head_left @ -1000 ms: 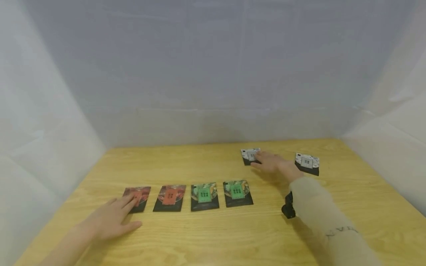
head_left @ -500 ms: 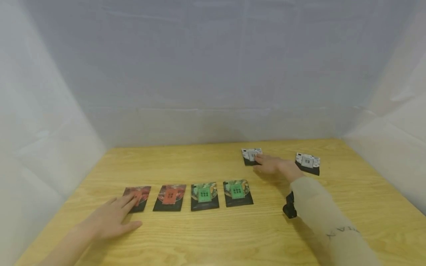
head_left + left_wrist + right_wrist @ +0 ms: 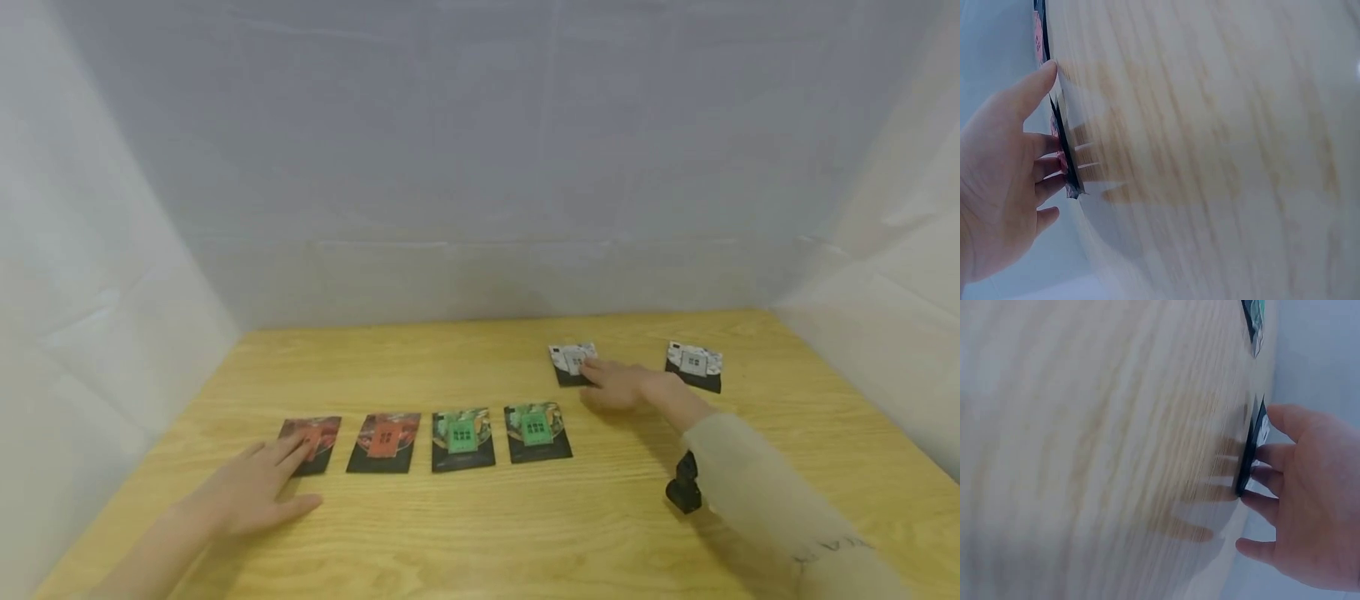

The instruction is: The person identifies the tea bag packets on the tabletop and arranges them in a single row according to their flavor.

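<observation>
My left hand [image 3: 243, 492] rests its straight fingers on the leftmost red-and-black sachet [image 3: 324, 450], with the thumb spread to the side. In the left wrist view, the fingertips meet the face of that sachet [image 3: 1065, 150]. Farther back, my right hand [image 3: 622, 385] lays its extended fingers on a white-and-black sachet [image 3: 566, 360], covering its right part. The right wrist view shows that sachet [image 3: 1254, 447] edge-on under the fingertips. A second white-and-black sachet [image 3: 693, 367] lies beyond the right wrist.
Beside the left hand, another red sachet [image 3: 383, 443] and two green ones, the nearer [image 3: 462, 442] and the farther right [image 3: 537, 432], continue a row. White sheeting [image 3: 480, 283] walls the wooden table [image 3: 450, 533] at the back and both sides.
The right hand has drawn the white-and-black sachet a little nearer and slightly right, its forearm swinging right. The left hand and the row of sachets stay put.
</observation>
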The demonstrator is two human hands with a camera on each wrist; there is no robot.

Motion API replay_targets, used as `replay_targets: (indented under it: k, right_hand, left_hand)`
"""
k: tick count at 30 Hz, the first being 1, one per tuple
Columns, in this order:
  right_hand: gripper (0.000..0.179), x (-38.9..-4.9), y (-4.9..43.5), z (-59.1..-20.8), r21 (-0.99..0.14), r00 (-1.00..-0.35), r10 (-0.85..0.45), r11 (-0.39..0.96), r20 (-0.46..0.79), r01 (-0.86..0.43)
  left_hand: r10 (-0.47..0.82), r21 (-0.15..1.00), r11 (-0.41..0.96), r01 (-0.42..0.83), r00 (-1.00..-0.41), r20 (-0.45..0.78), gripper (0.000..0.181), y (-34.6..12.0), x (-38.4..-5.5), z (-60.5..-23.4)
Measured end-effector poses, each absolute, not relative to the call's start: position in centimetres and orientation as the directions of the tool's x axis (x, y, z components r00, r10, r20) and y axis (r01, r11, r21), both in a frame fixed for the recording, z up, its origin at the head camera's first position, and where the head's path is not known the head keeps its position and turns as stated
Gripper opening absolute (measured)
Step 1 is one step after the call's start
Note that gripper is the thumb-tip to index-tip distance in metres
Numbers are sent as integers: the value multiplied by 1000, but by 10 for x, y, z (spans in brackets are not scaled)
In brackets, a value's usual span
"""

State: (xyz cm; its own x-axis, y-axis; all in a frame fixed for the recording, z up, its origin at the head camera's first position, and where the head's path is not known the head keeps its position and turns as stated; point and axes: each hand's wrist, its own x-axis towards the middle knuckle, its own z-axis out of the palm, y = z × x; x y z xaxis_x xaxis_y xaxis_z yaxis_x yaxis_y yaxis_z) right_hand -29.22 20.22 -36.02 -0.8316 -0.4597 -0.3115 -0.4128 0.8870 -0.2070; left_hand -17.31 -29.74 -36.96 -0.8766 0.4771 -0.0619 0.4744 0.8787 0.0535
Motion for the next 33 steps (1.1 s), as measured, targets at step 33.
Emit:
replay_targets:
  k: [33]
  right_hand:
    - [62, -207, 225, -358, -135, -800, -569, 822, -190, -553]
  left_hand:
    - [483, 41, 875, 481, -875, -29, 79, -298, -172, -371]
